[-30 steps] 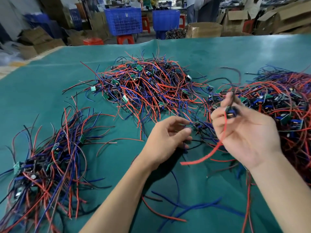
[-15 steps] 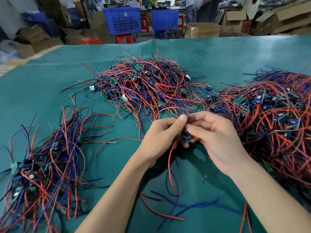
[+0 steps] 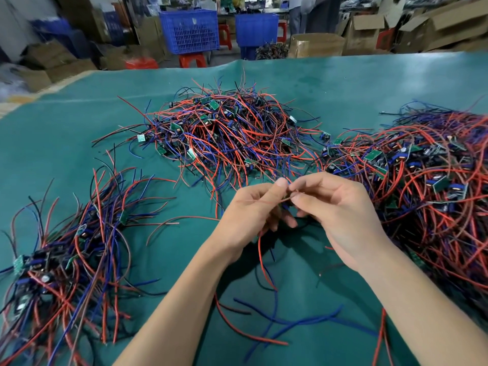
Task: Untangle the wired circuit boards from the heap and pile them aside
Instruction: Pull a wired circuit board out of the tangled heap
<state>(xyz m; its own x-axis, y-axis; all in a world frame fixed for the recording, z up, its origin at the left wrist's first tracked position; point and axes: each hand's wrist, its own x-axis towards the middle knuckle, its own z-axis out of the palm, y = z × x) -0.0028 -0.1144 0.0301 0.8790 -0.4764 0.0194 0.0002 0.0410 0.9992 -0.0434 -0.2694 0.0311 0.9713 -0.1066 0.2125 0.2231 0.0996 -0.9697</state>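
Since a second ago, your right hand (image 3: 340, 217) has dropped from beside the big heap (image 3: 422, 186) on your right and met your left hand (image 3: 250, 212) over the table (image 3: 79, 128); half a second back the two were already together, and they have barely shifted since; that reads as one wired board pulled clear of the heap and now being freed of its last snags, though the board itself is hidden between your palms. Both hands sit fingertip to fingertip in front of you, wrists angled inward; your left thumb and forefinger pinch a thin red wire (image 3: 264, 202) that runs across to your right fingertips, which pinch it too; a longer red lead (image 3: 262, 260) hangs below them with a blue one, down to the green cover. Sorted boards lie fanned in a pile (image 3: 74, 247) to your left, well apart from your hands; a second tangle (image 3: 227, 133) sits beyond them in the middle. Judging by the heaps, most of the job remains; this piece likely goes left once loose.
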